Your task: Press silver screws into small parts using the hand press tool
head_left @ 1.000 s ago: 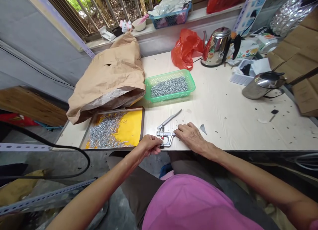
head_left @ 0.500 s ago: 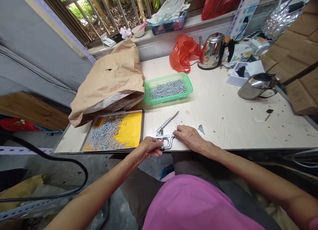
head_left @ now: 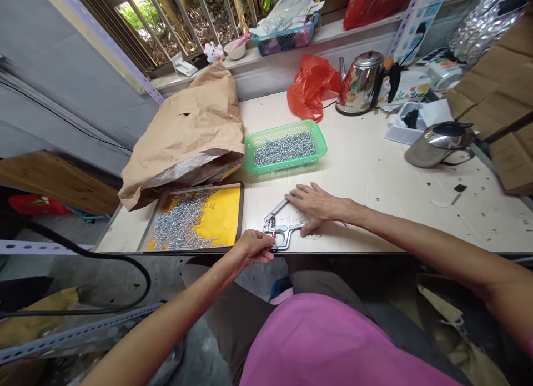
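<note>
Silver metal pliers [head_left: 283, 229] with a coil spring and two long handles lie at the table's front edge. My left hand [head_left: 255, 245] pinches the jaw end of the pliers; a small red spot shows by the fingertips, and whether a small part is also held is hidden. My right hand [head_left: 314, 205] lies over the far ends of the handles, fingers spread and thumb apart, covering the tip of the upper handle. Left of the pliers, a shallow tray [head_left: 240, 214] with a yellow lining holds a heap of small metal pins [head_left: 177, 222].
Behind the pliers stands a green basket [head_left: 287, 167] of similar metal pieces. A large brown paper bag [head_left: 187, 125] leans over the tray. Farther back are a red plastic bag [head_left: 310, 89], a steel kettle [head_left: 362, 83], a white tray [head_left: 402, 131] and a steel pot [head_left: 433, 146].
My right hand has moved up from the lower handle and spread its fingers over both handles. The left hand stays at the jaw end. The view has shifted slightly.
</note>
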Demonstrator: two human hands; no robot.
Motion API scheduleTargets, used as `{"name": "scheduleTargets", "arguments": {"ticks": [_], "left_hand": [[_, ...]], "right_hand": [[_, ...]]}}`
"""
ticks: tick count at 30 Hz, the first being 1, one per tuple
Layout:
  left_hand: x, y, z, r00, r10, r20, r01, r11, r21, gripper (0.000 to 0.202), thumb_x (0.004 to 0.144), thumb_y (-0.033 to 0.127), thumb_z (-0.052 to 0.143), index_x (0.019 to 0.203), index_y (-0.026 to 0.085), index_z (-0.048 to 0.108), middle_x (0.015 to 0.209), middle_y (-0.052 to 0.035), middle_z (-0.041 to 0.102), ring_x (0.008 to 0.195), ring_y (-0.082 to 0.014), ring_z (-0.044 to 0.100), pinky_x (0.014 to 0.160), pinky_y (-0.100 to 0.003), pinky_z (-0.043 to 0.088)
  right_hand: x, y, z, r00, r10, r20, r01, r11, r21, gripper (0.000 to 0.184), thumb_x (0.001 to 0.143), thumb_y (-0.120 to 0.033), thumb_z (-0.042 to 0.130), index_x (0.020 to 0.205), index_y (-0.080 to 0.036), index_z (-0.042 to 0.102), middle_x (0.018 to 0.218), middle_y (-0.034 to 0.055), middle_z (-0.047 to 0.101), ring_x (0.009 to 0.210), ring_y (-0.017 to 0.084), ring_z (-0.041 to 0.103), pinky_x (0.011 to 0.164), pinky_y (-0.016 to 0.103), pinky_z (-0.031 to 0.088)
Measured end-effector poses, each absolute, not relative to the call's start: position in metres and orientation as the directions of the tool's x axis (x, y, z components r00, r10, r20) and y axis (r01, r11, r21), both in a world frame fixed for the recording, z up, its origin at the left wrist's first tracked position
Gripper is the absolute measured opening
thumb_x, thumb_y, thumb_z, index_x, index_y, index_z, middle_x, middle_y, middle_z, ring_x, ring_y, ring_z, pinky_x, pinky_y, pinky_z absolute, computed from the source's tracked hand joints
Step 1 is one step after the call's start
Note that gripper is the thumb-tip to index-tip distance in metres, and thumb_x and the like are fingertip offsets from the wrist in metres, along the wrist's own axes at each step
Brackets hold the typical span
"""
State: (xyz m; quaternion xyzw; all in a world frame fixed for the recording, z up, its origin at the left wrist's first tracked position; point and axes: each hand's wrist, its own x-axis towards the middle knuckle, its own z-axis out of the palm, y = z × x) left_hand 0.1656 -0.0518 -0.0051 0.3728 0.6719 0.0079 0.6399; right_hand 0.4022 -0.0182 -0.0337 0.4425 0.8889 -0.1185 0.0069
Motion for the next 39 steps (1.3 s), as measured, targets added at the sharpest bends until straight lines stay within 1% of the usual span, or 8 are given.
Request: {"name": "scheduleTargets", "arguments": {"ticks": [8,17,19,22,25,31,35,39], "left_hand": [[0.169,-0.054,-0.005,0.071,0.526,-0.848,0.473,0.73,0.493,0.019,0.074,0.025,0.078,0.075,0.012,0.064,0.046,0.0004,0.06,0.039,-0.0098,0.059,0.042,-0.015,0.046],[0.172,-0.061,0.001,0.045,0.569,-0.821,0.535,0.68,0.501,0.017,0.079,0.026,0.071,0.072,0.013,0.061,0.048,-0.0012,0.06,0.041,-0.0108,0.057,0.047,-0.02,0.048],[0.17,-0.065,0.003,0.04,0.663,-0.748,0.66,0.544,0.518,0.019,0.082,0.028,0.066,0.07,0.013,0.062,0.055,-0.0041,0.063,0.048,-0.0131,0.059,0.052,-0.023,0.049],[0.174,-0.072,0.003,0.155,0.921,-0.358,0.867,0.048,0.497,0.015,0.085,0.028,0.061,0.079,0.015,0.067,0.082,-0.0084,0.069,0.076,-0.02,0.066,0.069,-0.029,0.051],[0.187,-0.068,-0.003,0.439,0.895,-0.072,0.856,-0.393,0.336,0.022,0.084,0.026,0.063,0.105,0.019,0.065,0.111,-0.0092,0.065,0.108,-0.0254,0.057,0.088,-0.035,0.048],[0.215,-0.036,-0.015,0.678,0.719,-0.152,0.727,-0.628,0.276,0.062,0.08,0.032,0.069,0.134,0.013,0.046,0.129,-0.0147,0.056,0.117,-0.0296,0.047,0.098,-0.042,0.044],[0.22,-0.027,-0.016,0.726,0.665,-0.176,0.687,-0.688,0.231,0.054,0.081,0.034,0.067,0.129,0.014,0.051,0.119,-0.0119,0.058,0.11,-0.028,0.049,0.091,-0.039,0.046],[0.219,-0.027,-0.018,0.737,0.655,-0.166,0.676,-0.703,0.222,0.041,0.082,0.034,0.066,0.118,0.018,0.059,0.107,-0.008,0.06,0.103,-0.0253,0.051,0.082,-0.034,0.048]], "right_hand": [[0.4,-0.028,-0.023,-0.575,0.809,-0.12,0.815,0.556,-0.16,0.082,0.063,-0.062,0.077,0.124,-0.012,0.054,0.115,0.017,0.058,0.104,0.032,0.049,0.087,0.042,0.036],[0.398,-0.038,-0.018,-0.521,0.843,-0.131,0.853,0.508,-0.121,0.06,0.069,-0.057,0.077,0.104,-0.012,0.062,0.108,0.0143,0.059,0.099,0.028,0.051,0.08,0.037,0.036],[0.395,-0.042,-0.015,-0.511,0.848,-0.142,0.859,0.5,-0.108,0.051,0.073,-0.054,0.076,0.1,-0.012,0.063,0.104,0.0129,0.06,0.098,0.027,0.053,0.08,0.036,0.036],[0.392,-0.047,-0.012,-0.501,0.856,-0.13,0.865,0.491,-0.104,0.046,0.074,-0.049,0.077,0.098,-0.013,0.064,0.102,0.0126,0.061,0.097,0.026,0.054,0.078,0.035,0.037],[0.39,-0.05,-0.011,-0.481,0.868,-0.124,0.876,0.47,-0.109,0.046,0.074,-0.047,0.078,0.1,-0.012,0.064,0.105,0.0137,0.06,0.099,0.027,0.054,0.075,0.033,0.039],[0.396,-0.049,-0.013,-0.512,0.843,-0.164,0.859,0.497,-0.127,0.055,0.072,-0.041,0.08,0.112,-0.008,0.061,0.105,0.0146,0.059,0.097,0.027,0.054,0.074,0.033,0.042],[0.399,-0.049,-0.012,-0.499,0.843,-0.202,0.865,0.469,-0.179,0.056,0.073,-0.04,0.08,0.115,-0.008,0.06,0.105,0.0144,0.059,0.099,0.027,0.055,0.077,0.033,0.043],[0.398,-0.055,-0.009,-0.442,0.863,-0.246,0.891,0.389,-0.235,0.042,0.077,-0.036,0.077,0.107,-0.01,0.064,0.103,0.0139,0.06,0.098,0.026,0.056,0.077,0.031,0.043]]}}
